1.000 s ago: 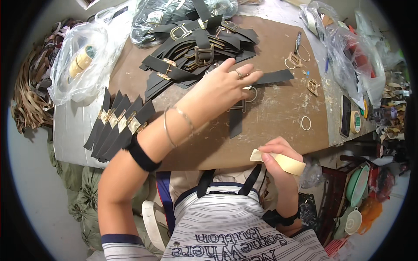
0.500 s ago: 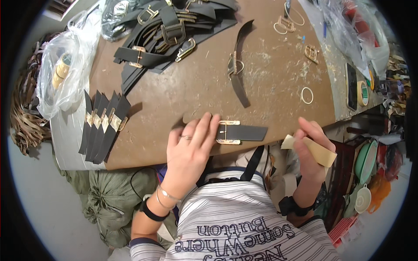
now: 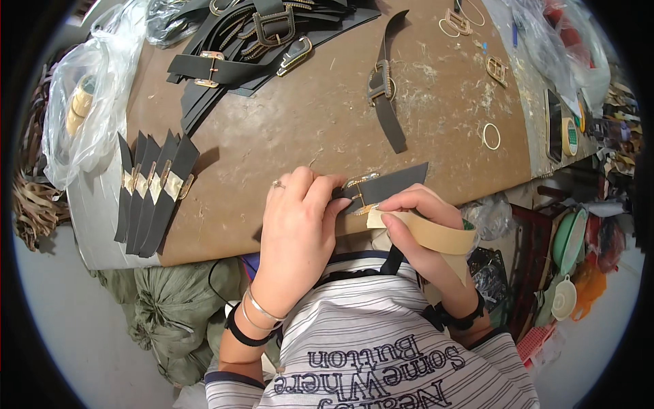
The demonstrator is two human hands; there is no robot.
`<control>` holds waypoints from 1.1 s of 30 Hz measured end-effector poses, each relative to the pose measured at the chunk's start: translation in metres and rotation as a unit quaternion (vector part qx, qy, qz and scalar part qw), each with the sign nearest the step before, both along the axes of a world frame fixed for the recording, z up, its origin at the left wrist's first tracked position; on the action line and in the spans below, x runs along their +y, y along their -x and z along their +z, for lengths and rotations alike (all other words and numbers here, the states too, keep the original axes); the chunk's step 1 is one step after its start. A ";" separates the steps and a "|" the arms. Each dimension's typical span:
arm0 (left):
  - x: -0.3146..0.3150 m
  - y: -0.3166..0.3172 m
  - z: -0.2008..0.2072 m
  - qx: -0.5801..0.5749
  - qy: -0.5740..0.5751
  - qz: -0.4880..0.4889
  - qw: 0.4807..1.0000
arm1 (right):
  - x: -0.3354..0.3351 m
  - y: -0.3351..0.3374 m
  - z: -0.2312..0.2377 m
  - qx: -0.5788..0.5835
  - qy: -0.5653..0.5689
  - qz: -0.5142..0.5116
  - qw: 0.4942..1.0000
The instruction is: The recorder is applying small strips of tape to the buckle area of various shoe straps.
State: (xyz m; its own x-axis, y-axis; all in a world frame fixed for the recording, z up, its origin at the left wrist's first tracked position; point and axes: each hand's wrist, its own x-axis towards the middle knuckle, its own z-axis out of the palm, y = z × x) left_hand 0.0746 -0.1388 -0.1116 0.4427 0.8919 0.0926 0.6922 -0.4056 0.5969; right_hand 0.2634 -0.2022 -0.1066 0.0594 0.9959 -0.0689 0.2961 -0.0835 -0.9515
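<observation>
We rest our left hand (image 3: pixel 298 221) palm down, fingers (image 3: pixel 319 191) bent, our right hand (image 3: pixel 419 255) pinching just beside it.

You are in what looks like a workshop: your scuffed desk (image 3: pixel 446 150) carries a buckled strap (image 3: pixel 396 182) before you, a heap of dark straps (image 3: pixel 248 72), a fanned row of taped ones (image 3: pixel 159 215), loose buckles (image 3: pixel 496 70) and a tape roll (image 3: pixel 569 136). A plastic bag (image 3: pixel 112 61) of more tape (image 3: pixel 80 105) lies at your left, bundles of cut strips (image 3: pixel 34 221) beyond it, and stuffed green sacks (image 3: pixel 170 307) crowd below the desk's edge
</observation>
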 end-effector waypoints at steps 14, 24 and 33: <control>0.004 0.005 -0.015 -0.118 0.036 0.056 0.991 | 0.012 0.007 0.018 -0.002 0.153 -0.046 0.987; -0.035 0.019 -0.009 -0.130 -0.207 -0.022 0.969 | 0.034 0.017 0.016 -0.058 0.031 -0.017 0.998; -0.038 0.014 -0.028 -0.057 -0.173 -0.116 0.976 | 0.043 0.019 -0.003 -0.158 -0.015 0.039 0.986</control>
